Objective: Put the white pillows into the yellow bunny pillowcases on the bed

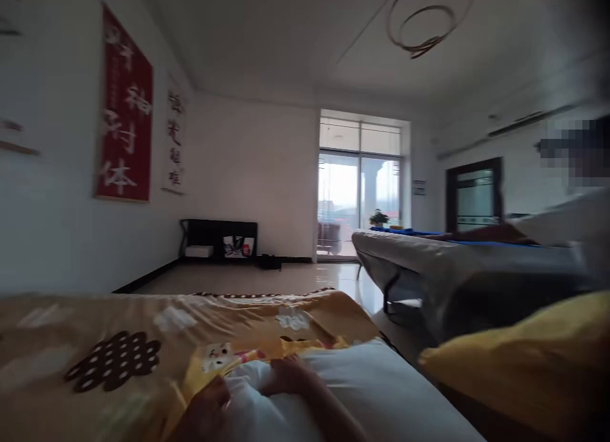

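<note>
A plump white pillow (376,391) lies in front of me on a bed spread with a tan patterned sheet (229,312). My right hand (288,375) is closed over its far edge, the fingers curled into the white fabric. At the pillow's left corner, my left hand (207,404) is closed on the white material, which bunches up between both hands. Yellow cloth with a cartoon cat (216,357) lies just beyond my fingers, partly along the pillow's far edge. Dim light hides where the left fingertips end.
On the right, yellow fabric (528,347) bulges beside the bed. Beyond it stands a grey-covered table or bed (419,251), with a person in a light sleeve (557,220) leaning over it. A black low shelf (216,229) stands against the far wall, left of a glass door (359,194).
</note>
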`<state>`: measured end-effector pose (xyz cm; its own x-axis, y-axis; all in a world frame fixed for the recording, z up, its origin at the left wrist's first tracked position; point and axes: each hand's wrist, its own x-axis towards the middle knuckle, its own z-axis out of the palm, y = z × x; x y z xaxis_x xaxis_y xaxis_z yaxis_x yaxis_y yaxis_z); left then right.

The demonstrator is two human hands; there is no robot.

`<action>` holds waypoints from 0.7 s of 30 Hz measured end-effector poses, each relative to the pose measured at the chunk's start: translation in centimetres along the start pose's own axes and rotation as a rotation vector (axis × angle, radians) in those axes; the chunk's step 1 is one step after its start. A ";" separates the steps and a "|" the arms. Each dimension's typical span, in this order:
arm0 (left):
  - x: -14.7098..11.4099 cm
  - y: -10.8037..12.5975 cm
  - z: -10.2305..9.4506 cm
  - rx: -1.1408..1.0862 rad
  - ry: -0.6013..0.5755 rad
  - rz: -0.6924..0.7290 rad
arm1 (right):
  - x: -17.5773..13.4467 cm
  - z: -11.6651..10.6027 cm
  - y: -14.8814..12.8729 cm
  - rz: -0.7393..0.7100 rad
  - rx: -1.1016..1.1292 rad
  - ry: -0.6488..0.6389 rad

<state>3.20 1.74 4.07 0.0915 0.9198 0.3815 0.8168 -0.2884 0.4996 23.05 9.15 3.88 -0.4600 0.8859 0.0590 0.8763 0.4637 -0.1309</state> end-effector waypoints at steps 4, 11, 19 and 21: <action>0.6 -2.5 -1.7 0.175 -0.129 -0.201 | -0.7 0.8 0.1 -0.085 -0.013 0.010; 1.9 -2.0 0.4 0.307 -0.215 -0.305 | -3.2 -0.7 -3.8 -0.055 -0.113 0.043; 3.4 6.8 0.3 0.195 -0.041 -0.098 | -2.7 -0.4 -7.2 -0.050 -0.142 0.105; 2.0 7.4 0.8 0.188 -0.080 -0.038 | -2.4 -0.2 -5.7 0.027 -0.110 0.126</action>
<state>9.87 1.66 7.85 0.0972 0.9496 0.2979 0.9120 -0.2048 0.3555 19.12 4.41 4.66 -0.4204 0.8891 0.1811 0.9017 0.4316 -0.0255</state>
